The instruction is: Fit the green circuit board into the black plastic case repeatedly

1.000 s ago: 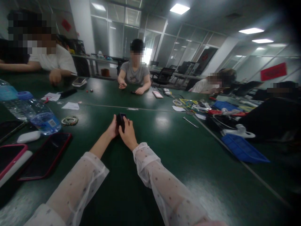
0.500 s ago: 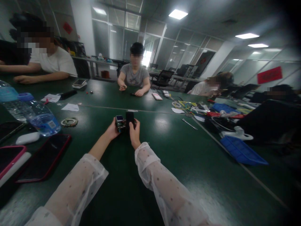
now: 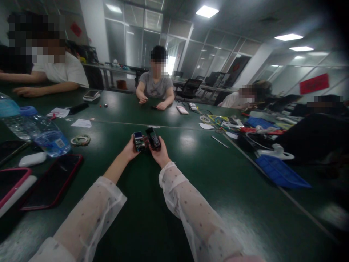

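Note:
My left hand (image 3: 129,150) is closed around the side of a small green circuit board with a little screen (image 3: 139,142), which faces up. In my right hand (image 3: 161,154) lies a black device casing (image 3: 153,138), long and narrow, tilted, with fingers wrapped round its lower end. Small details show on the casing's face, but I cannot tell whether they are keys or its inside. The two parts are held side by side above the green table (image 3: 201,174), with fingertips between them. Whether a wire joins them is too small to tell.
At the left are water bottles (image 3: 49,140), a red-edged phone (image 3: 53,183), a white case (image 3: 32,159) and a bracelet (image 3: 80,140). To the right lie a metal tool (image 3: 220,142), cables (image 3: 215,122) and a blue tray (image 3: 282,173). A person (image 3: 155,87) sits opposite.
My right hand has turned the black casing over, so its detailed face shows instead of the plain back, and it leans left. The circuit board has stayed nearly still in my left hand.

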Motion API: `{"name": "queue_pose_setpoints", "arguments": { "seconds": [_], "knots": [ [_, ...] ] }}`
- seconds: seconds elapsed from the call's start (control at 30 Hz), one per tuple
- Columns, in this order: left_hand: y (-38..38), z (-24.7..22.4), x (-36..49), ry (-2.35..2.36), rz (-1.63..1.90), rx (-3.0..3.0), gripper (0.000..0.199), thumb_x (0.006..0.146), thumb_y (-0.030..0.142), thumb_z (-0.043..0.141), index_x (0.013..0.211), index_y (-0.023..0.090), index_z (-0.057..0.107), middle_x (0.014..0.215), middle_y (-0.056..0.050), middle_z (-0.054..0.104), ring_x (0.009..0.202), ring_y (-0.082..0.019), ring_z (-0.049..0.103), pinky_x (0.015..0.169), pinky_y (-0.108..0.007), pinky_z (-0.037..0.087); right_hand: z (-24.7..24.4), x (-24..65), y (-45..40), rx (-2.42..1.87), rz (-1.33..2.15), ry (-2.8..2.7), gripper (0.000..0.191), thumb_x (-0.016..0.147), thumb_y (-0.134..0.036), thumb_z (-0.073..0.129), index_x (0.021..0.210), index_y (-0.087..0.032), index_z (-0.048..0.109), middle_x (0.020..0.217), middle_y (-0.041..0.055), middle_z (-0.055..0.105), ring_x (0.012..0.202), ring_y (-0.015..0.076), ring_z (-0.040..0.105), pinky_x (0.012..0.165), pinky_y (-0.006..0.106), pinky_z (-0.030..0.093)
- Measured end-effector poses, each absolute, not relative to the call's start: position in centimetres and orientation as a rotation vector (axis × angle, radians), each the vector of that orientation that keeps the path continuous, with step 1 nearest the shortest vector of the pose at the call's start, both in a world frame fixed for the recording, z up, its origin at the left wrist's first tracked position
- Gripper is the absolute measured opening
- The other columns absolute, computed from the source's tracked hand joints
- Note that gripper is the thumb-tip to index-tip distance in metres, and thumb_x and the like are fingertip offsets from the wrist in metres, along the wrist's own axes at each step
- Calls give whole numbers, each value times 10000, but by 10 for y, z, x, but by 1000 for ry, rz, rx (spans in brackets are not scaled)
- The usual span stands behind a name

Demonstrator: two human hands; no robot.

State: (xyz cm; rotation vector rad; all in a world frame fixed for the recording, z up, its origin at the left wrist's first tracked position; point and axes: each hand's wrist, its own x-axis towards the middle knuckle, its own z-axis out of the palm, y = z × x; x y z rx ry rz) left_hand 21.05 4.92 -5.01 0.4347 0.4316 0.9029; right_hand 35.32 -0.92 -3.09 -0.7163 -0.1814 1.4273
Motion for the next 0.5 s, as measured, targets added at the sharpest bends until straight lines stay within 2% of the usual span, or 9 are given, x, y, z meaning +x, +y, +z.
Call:
{"name": "queue_pose_setpoints", "arguments": {
  "seconds": [0.5],
  "knots": [
    [50,-48,211,427,898,451,592,931,573,293,1076,104,624,992,-137,686,899,-236,663,817,-393,529,-30,356,-11,-794,1444,-340,199,844,-390,552,872,-200,605,834,20,666,752,137,637,638,260,574]
  ]
}}
